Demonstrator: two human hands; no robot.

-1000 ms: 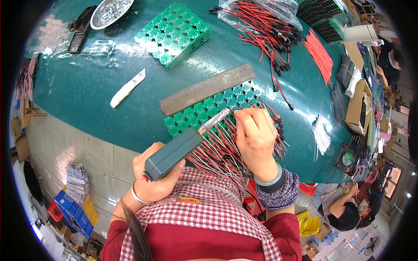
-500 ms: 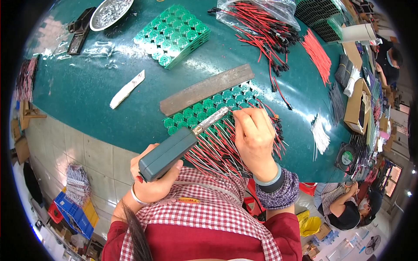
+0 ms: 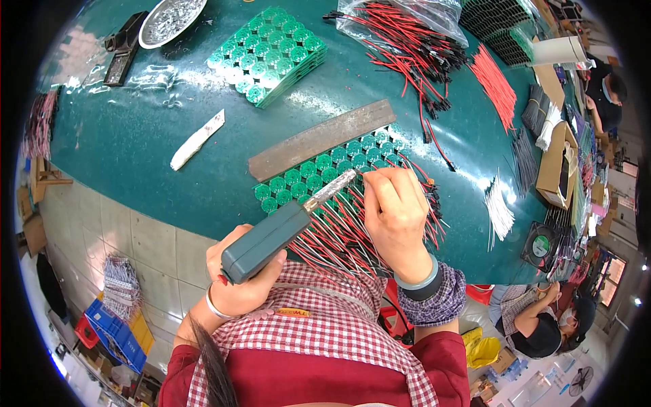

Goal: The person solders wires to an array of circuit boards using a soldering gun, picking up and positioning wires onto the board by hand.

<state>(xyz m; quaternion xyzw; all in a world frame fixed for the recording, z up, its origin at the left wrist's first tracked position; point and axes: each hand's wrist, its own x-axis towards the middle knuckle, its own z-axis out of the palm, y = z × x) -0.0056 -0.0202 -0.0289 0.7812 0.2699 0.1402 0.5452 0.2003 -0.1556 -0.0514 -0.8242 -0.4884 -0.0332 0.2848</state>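
My left hand [image 3: 237,295] is wrapped round the dark green handle of a soldering iron [image 3: 266,241]. Its silvery, crusted tip points up and right over a panel of round green circuit boards [image 3: 291,178]. Beside that tip, my right hand [image 3: 399,220] is closed in a pinch on a thin wire [image 3: 363,173], most of which the fingers hide. Whether tip and wire touch, I cannot tell. Many red, black and white wires [image 3: 332,237] spread from the panel toward me. Along the panel's far edge lies a flat, greyish-brown bar [image 3: 319,139].
Beyond the bar stands a stack of green board panels [image 3: 271,54]. A white strip [image 3: 198,139] and metal dish [image 3: 169,24] are to the left. Red wires [image 3: 420,47] spill from a plastic bag; a cardboard box [image 3: 557,166] and small fan [image 3: 540,243] line the right edge.
The soldering iron and my left hand have shifted slightly to the right, and its tip sits a little lower. My right hand has barely moved.
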